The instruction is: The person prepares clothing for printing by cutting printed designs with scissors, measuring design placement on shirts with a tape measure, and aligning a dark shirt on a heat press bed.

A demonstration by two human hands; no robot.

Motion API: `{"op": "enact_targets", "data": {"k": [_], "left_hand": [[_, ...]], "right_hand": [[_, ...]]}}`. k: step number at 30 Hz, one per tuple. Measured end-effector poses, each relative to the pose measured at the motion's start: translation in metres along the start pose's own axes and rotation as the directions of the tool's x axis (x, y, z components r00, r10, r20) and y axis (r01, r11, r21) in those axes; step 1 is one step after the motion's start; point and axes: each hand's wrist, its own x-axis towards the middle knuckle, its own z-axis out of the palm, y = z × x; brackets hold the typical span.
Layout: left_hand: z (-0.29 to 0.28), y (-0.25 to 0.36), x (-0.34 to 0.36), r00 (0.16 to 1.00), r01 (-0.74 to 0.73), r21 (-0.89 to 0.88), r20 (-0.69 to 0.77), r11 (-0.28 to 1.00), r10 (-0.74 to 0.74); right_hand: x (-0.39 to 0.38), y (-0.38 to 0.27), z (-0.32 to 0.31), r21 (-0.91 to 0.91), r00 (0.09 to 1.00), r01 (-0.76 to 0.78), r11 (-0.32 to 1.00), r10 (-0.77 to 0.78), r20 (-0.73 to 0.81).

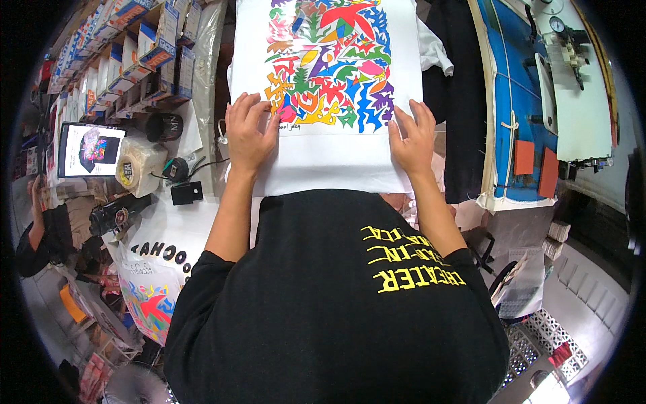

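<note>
A white T-shirt (323, 161) lies spread out flat in front of me, its hem toward my body. A dense print of many-coloured leaf and shape forms (330, 67) covers its middle. At the shirt's left edge is my left hand (252, 131), fingers bent and apart beside the print's lower left corner. My right hand (413, 138) mirrors it at the right edge, fingers likewise apart. Neither hand grips anything that I can see. Whether the fingertips press on the cloth or hover just above it is hard to tell.
Boxes in racks (134, 60) stand at the left, above a tablet (91, 151), a tape roll (138, 165) and a dark mug (163, 126). A blue-meshed framed screen (515, 87) and a machine with a gauge (568, 40) are at the right. Another person's arm (37, 209) shows far left.
</note>
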Motion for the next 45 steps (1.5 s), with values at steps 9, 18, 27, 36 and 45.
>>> {"op": "enact_targets", "data": {"k": [9,18,27,36,45], "left_hand": [[-0.003,0.004,0.000,1.000,-0.006,0.024,0.015,1.000,0.005],[-0.002,0.001,0.000,1.000,-0.005,0.028,0.020,1.000,0.005],[0.000,-0.003,0.000,1.000,0.005,0.013,0.028,1.000,-0.006],[-0.004,0.002,0.009,0.998,0.041,0.009,0.057,0.999,-0.041],[0.018,-0.131,0.119,0.606,0.785,-0.223,0.469,0.577,-0.643]], "right_hand": [[-0.002,0.002,0.001,-0.005,1.000,-0.001,1.000,0.001,0.009],[-0.002,0.002,0.001,-0.006,1.000,-0.006,1.000,0.006,0.020],[-0.002,0.001,0.001,-0.010,1.000,-0.008,1.000,0.008,0.026],[0.006,-0.001,-0.005,0.031,0.995,-0.069,0.997,0.067,0.072],[0.091,0.154,0.060,0.488,0.311,-0.857,-0.166,0.590,0.745]]}}
